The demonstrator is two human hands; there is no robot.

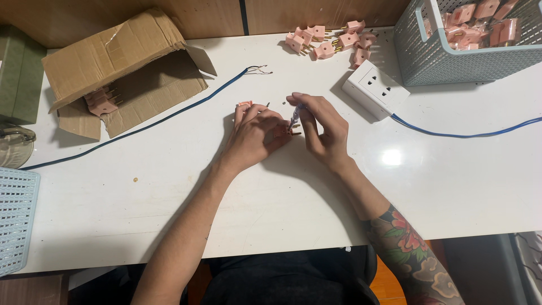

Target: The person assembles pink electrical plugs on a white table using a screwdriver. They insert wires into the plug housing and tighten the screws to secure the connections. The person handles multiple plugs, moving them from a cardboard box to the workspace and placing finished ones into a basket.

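Left hand (pixel 255 133) pins pink plug (pixel 285 130) to white table (pixel 169 186), prongs pointing right. Right hand (pixel 322 127) pinches small screwdriver (pixel 295 116) — tip angled down-left onto plug, just beside left fingertips.

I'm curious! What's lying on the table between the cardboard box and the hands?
In the head view, a dark blue cable crosses the white table between the cardboard box and the left hand.

both forearms reach up from the bottom of the frame and meet at its centre. the left hand (pixel 254 133) lies palm down, fingers curled. the right hand (pixel 322 127) pinches with bent fingers; its forearm is tattooed.
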